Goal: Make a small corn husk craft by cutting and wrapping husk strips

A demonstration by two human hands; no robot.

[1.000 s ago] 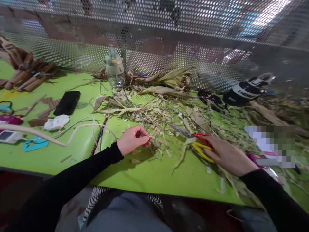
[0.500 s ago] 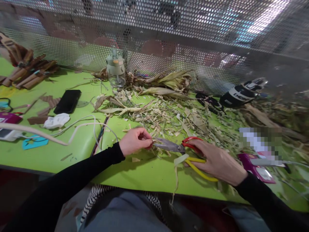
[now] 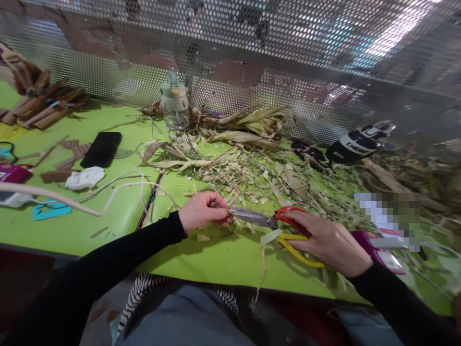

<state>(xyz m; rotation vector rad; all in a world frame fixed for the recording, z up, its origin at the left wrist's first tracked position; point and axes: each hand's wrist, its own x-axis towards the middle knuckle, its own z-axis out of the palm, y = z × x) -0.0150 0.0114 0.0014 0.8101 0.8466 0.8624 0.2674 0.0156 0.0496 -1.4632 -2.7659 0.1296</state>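
My right hand (image 3: 324, 240) is wrapped round the handles of a pair of scissors (image 3: 254, 217), one handle red and the other yellow. Their blades point left and look closed or nearly so, with the tip at the fingers of my left hand (image 3: 207, 211). Those fingers are pinched together on a small pale piece of dried husk, mostly hidden by the fingertips. A pale, curling husk strip (image 3: 264, 254) hangs from near the scissors' pivot past the table's front edge. Cut husk scraps (image 3: 237, 168) lie heaped just beyond both hands.
On the green table (image 3: 108, 230), a black phone (image 3: 102, 149), white cables (image 3: 124, 185) and brown rolled bundles (image 3: 50, 105) lie left. A clear-based bottle (image 3: 175, 103) and dried husks (image 3: 252, 125) stand before the perforated metal screen (image 3: 223, 57). A black bottle (image 3: 356, 144) leans right, near a purple device (image 3: 382, 252).
The scissors and my right hand have shifted very slightly to the right. My left hand keeps its pinch near the blade tip, and the husk strip still hangs.
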